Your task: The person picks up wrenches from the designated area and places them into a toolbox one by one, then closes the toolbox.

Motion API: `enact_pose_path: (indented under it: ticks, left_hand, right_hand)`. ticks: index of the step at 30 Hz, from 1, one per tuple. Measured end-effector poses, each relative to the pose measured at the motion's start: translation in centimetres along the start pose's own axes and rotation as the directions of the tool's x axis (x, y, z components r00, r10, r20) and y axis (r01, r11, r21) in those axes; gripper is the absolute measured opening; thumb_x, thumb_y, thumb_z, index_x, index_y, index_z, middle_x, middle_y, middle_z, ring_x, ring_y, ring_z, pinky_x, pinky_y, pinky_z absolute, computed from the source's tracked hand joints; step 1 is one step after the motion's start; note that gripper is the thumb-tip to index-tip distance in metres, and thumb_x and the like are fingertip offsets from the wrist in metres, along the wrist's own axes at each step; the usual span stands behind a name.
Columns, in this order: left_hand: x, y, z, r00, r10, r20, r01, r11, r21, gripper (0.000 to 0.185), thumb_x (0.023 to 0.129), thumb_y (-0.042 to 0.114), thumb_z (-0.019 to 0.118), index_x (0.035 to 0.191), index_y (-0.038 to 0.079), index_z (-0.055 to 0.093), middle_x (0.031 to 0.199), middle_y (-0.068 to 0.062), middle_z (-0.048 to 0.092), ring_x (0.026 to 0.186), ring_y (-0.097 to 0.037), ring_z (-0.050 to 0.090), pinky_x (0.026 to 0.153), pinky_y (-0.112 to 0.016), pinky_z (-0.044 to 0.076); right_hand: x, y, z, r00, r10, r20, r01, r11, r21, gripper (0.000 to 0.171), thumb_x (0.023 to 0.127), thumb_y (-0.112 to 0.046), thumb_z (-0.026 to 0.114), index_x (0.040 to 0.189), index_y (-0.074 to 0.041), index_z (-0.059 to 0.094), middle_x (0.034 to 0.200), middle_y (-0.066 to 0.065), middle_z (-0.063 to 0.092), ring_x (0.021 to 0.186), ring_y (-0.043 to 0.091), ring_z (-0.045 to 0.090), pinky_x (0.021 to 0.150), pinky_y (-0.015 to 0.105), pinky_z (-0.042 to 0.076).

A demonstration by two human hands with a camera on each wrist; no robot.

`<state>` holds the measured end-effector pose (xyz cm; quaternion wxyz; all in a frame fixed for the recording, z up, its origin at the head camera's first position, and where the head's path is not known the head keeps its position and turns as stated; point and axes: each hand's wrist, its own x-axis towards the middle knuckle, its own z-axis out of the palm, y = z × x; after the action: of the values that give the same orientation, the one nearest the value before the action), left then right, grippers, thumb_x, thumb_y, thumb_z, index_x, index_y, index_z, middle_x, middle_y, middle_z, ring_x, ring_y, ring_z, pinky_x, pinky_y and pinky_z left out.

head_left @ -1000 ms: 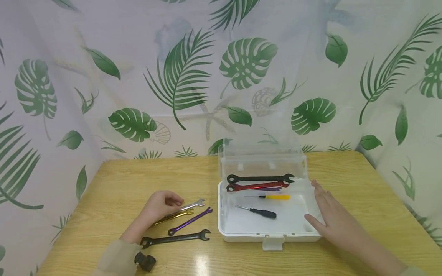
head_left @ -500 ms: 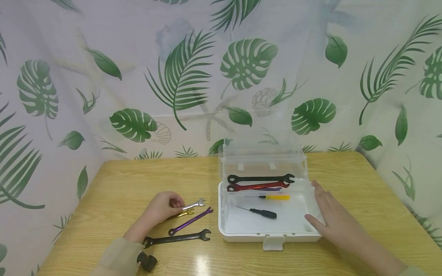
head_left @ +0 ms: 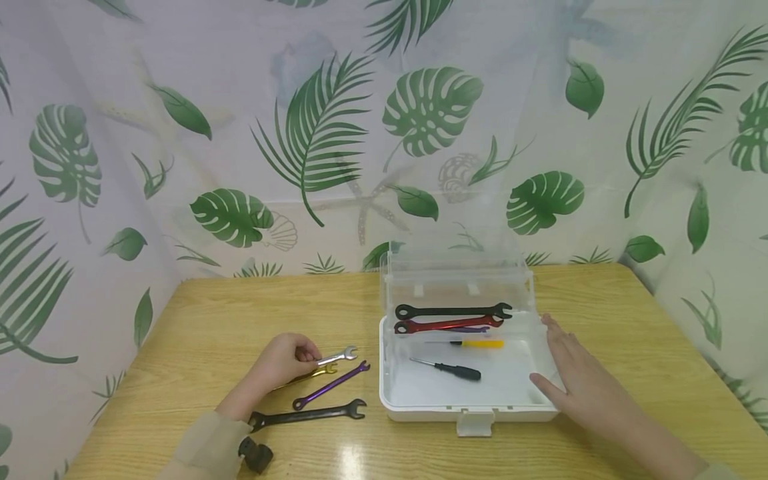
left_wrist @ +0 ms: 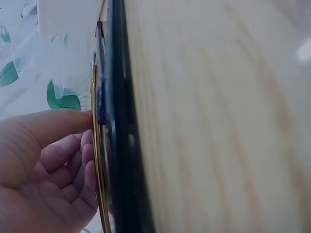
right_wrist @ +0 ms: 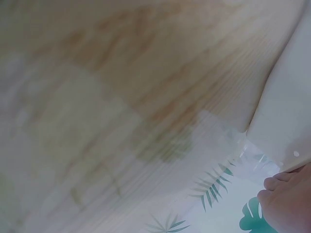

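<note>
Bare left hand (head_left: 282, 363), lower left of centre in the head view, is curling its fingers over a small silver open-end wrench (head_left: 337, 355) and a gold wrench (head_left: 312, 375) lying on the light wooden table (head_left: 228, 313); grip on either cannot be confirmed. Right hand (head_left: 579, 383), lower right, is resting with fingers straight against the right wall of the open white plastic toolbox (head_left: 468, 407). Purple wrench (head_left: 330, 385) and long black wrench (head_left: 306, 414) are lying just below the left hand. Inside the box: black wrench (head_left: 453, 310), red wrench (head_left: 447, 325), yellow-handled screwdriver (head_left: 474, 343), black-handled screwdriver (head_left: 450, 369).
</note>
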<state>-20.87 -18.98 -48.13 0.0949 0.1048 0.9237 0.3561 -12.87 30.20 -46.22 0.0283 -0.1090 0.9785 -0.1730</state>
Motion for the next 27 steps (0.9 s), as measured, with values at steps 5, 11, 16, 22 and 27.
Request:
enact_pose_path:
  ticks: [5,11,16,22,27]
  left_hand:
    - [-0.02,0.25,0.23,0.999,-0.05,-0.022,0.05,0.999,-0.015,0.009,0.086,0.0,0.085,0.087,0.005,0.077,0.078,-0.002,0.068,0.073,-0.012,0.058,0.065,-0.022,0.048]
    - [-0.07,0.89,0.51,0.994,-0.094,-0.048,0.094,0.996,-0.001,0.011,0.084,0.001,0.087,0.083,0.006,0.077,0.076,-0.001,0.067,0.071,-0.013,0.057,0.065,-0.023,0.047]
    - [0.05,0.96,0.57,0.996,-0.085,-0.038,0.085,0.996,0.005,0.01,0.085,0.001,0.085,0.082,0.006,0.077,0.076,-0.001,0.066,0.071,-0.013,0.056,0.064,-0.023,0.046]
    - [0.21,0.8,0.58,0.998,-0.054,-0.019,0.054,0.998,0.016,0.01,0.084,0.0,0.082,0.082,0.006,0.075,0.075,-0.001,0.064,0.071,-0.013,0.055,0.063,-0.022,0.045]
    - [0.14,0.76,0.45,0.999,-0.049,-0.021,0.049,0.999,0.021,0.01,0.083,-0.001,0.082,0.082,0.006,0.075,0.074,-0.001,0.065,0.07,-0.012,0.055,0.063,-0.022,0.045]
  right_hand:
    - [0.05,0.07,0.01,1.0,0.002,0.001,-0.002,1.0,-0.006,0.099,0.105,-0.045,0.063,0.168,0.005,0.005,0.176,0.027,0.013,0.154,0.056,0.028,0.12,0.074,0.031]
    - [-0.07,0.16,0.03,1.0,-0.013,-0.013,0.013,1.0,0.01,0.097,0.106,-0.044,0.061,0.168,0.004,0.005,0.176,0.027,0.013,0.154,0.057,0.027,0.121,0.073,0.029]
    - [-0.16,0.13,0.05,1.0,-0.014,-0.021,0.015,1.0,0.012,0.097,0.106,-0.044,0.061,0.168,0.004,0.005,0.176,0.026,0.013,0.154,0.057,0.027,0.122,0.073,0.028]
    - [-0.18,0.1,0.04,1.0,-0.011,-0.019,0.011,1.0,0.011,0.097,0.106,-0.045,0.061,0.168,0.004,0.005,0.176,0.026,0.012,0.154,0.057,0.028,0.121,0.073,0.029]
    - [-0.16,0.11,0.03,1.0,-0.007,-0.015,0.007,1.0,0.009,0.097,0.106,-0.046,0.061,0.168,0.003,0.005,0.177,0.025,0.013,0.154,0.057,0.028,0.12,0.074,0.031]
